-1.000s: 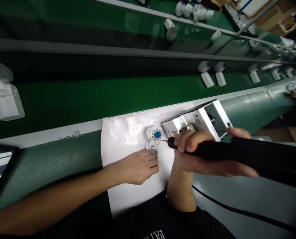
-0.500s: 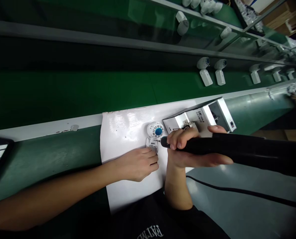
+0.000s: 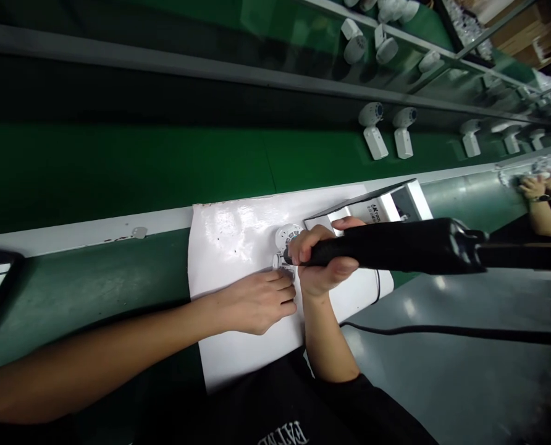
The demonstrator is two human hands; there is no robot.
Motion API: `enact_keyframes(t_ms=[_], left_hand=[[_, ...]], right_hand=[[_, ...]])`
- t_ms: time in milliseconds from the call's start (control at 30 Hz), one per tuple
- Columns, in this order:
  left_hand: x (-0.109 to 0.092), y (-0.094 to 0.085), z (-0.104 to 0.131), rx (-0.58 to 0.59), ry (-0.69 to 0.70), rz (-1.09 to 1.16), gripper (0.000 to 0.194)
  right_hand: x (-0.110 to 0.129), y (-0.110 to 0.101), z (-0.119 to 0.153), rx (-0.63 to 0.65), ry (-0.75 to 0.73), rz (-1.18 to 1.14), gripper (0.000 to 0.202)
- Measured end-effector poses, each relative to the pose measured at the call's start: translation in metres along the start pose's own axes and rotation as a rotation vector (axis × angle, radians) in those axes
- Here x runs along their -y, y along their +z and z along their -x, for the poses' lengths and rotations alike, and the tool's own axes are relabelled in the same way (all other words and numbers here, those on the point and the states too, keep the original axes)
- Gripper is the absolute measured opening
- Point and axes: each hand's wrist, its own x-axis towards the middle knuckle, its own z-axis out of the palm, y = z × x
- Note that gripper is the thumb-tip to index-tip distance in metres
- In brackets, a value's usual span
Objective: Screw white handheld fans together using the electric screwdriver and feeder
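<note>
One white sheet (image 3: 229, 235): it lies at the centre of the frame, upon the green surface (image 3: 113, 284).
Left hand (image 3: 259, 303): it rests on the sheet, a little below the centre; its fingers are bent and closed on the lower part of the white device (image 3: 282, 242), with the fingertips partly hidden.
White device: it is near the centre of the frame, upward and slightly to the right from the left fingers. Its long axis goes up and down in the frame, the round head (image 3: 285, 232) above, the flat base (image 3: 276, 262) below.
Right hand (image 3: 316, 278): just right of the device; its fingers are wrapped around the black tool (image 3: 396, 244). The left hand is the nearer one, because it touches the device itself.
Black tool: it lies almost level, across the device's axis, with its narrow end over the place where head and base meet; I cannot tell if its tip touches.
Silver box (image 3: 382, 209): right of the centre, above the tool, which partly covers it.
</note>
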Motion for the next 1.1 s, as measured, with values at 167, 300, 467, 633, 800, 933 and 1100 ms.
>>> enact_keyframes(t_ms=[167,300,467,633,800,933,1100], left_hand=[[0.000,0.001,0.000,0.011,-0.012,0.022,0.002],[0.001,0.005,0.001,0.002,-0.004,0.017,0.005],[0.001,0.004,0.003,0.014,0.000,-0.027,0.007],[-0.001,-0.001,0.002,0.039,0.000,0.004,0.010],[-0.001,-0.002,0.002,0.052,-0.016,0.027,0.012],[-0.001,-0.002,0.002,0.057,-0.009,0.024,0.012],[0.000,-0.004,0.000,0.073,-0.011,0.023,0.010]], right_hand=[[-0.010,-0.002,0.008,0.034,0.030,-0.016,0.048],[-0.018,-0.004,0.016,-0.010,0.091,0.006,0.052],[0.006,-0.006,0.004,0.053,0.083,-0.017,0.064],[0.056,-0.037,-0.034,-0.235,-0.347,0.170,0.047],[0.047,-0.059,-0.055,-0.382,-0.386,0.335,0.052],[0.041,-0.057,-0.046,-0.371,-0.351,0.262,0.049],[0.049,-0.049,-0.021,-0.108,-0.224,-0.028,0.058]])
